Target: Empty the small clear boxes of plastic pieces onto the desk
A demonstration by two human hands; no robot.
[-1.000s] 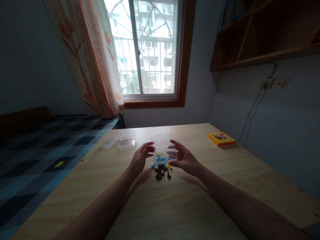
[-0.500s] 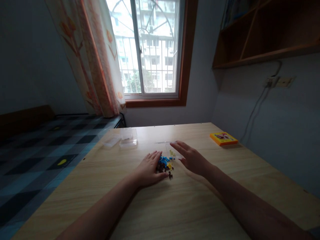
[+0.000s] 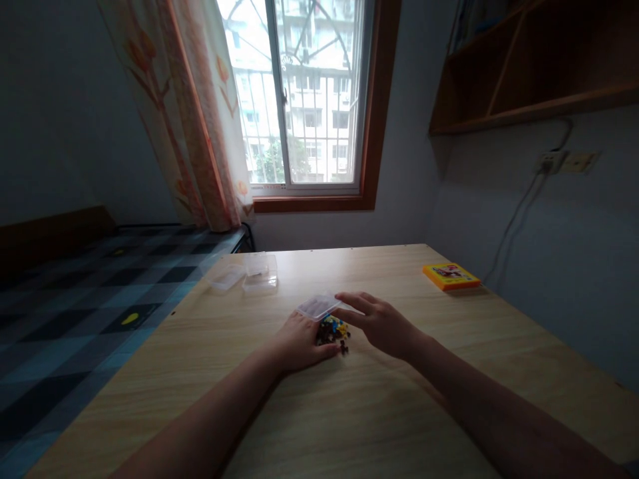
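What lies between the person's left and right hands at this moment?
In the head view, small blue, yellow and dark brown pieces and a clear container are between the left hand and right hand.

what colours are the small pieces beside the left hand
The small pieces show dark brown, blue and yellow, best in the head view.

Near tabletop [image 3: 299, 426] open, box [image 3: 318, 306] over left hand [image 3: 295, 343]

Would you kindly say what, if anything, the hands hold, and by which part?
The right hand holds a clear plastic box by its right edge; the left hand lies open beside small pieces.
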